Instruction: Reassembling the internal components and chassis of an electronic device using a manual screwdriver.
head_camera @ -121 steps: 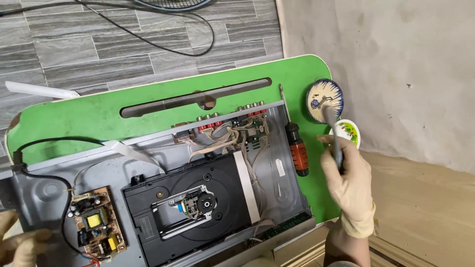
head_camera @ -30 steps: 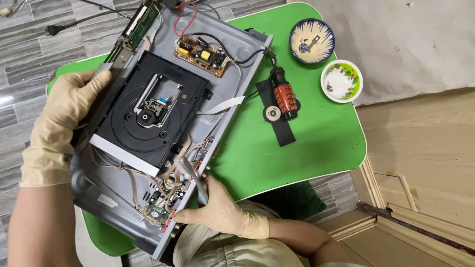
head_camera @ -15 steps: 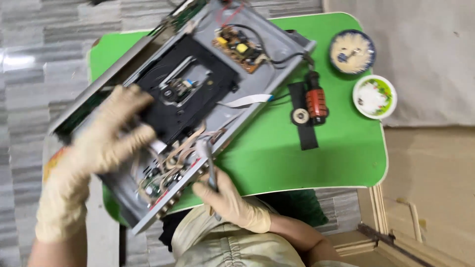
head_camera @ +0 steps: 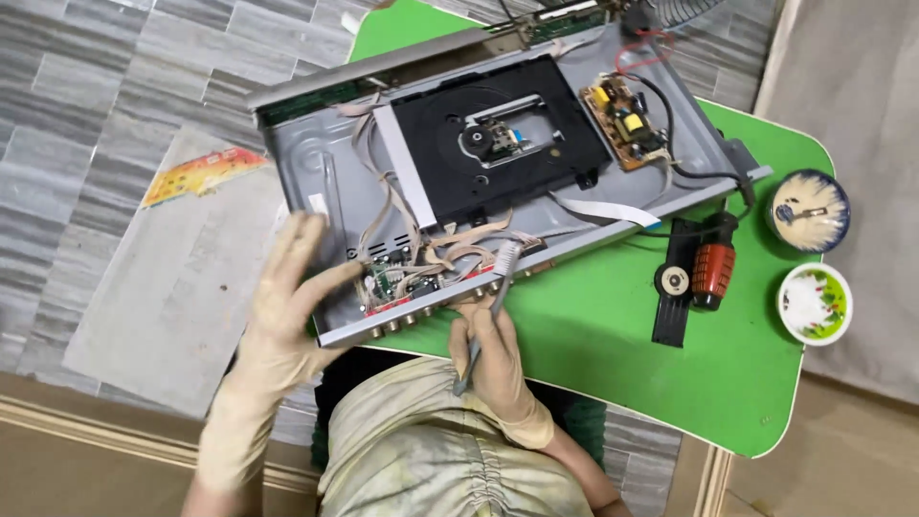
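Right hand (head_camera: 496,369), gloved, clamped on a brush (head_camera: 486,316) with bristles at the wiring by the rear edge of the opened player (head_camera: 498,182) on the green table (head_camera: 613,335); left hand (head_camera: 287,306) spread open, touching the player's corner.

table (head_camera: 613,335): far edge cut by frame top | fan (head_camera: 670,10): mostly cut off | left hand (head_camera: 287,306): motion-blurred | board (head_camera: 397,280) parts: too small to tell
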